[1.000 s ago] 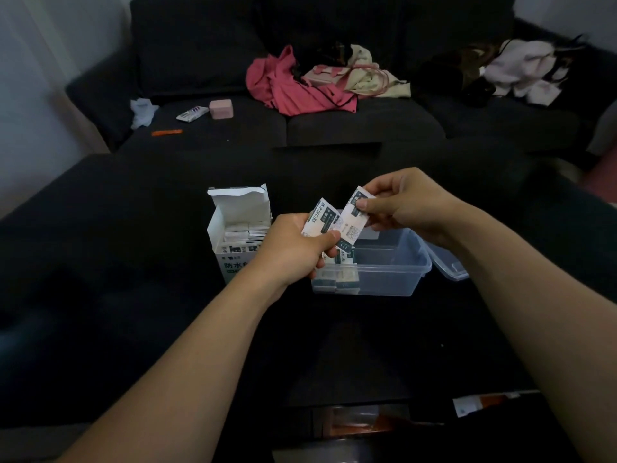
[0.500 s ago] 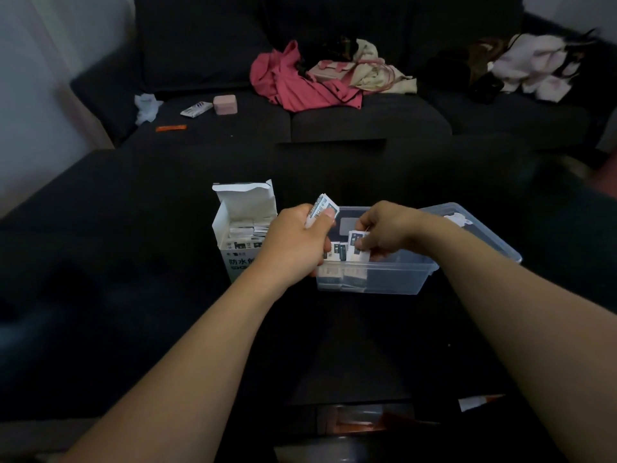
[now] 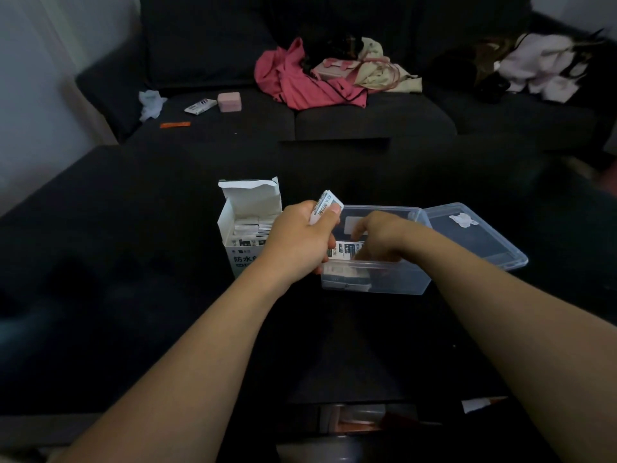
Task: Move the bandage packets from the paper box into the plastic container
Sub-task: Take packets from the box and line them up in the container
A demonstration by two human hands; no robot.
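Hands work over a dark table (image 3: 133, 262). The left hand (image 3: 297, 242) is curled round a small stack of bandage packets (image 3: 325, 208), thumb pressed on the top one, which sticks up above the knuckles; its white wrapper carries Chinese print too small to read, with a blue-grey block at one end. The right hand (image 3: 380, 237) reaches down into the plastic container (image 3: 400, 282), fingers bent toward the packets inside (image 3: 344, 250); whether it grips one cannot be told. Those packets lie in a stack against the container's left end, their dark label blocks facing up. The container is clear, and its lid (image 3: 477, 235) lies open to the right, bearing a small white sticker.

Just left of the container stands the paper box (image 3: 247, 225), white, its top flap raised, more packets packed upright inside. Its front shows the characters 防水, the rest hidden behind the left wrist.

Behind the table is a dark sofa (image 3: 367, 121) with a pink garment (image 3: 300, 81), a small pink box (image 3: 229, 101) and an orange strip (image 3: 175, 125).
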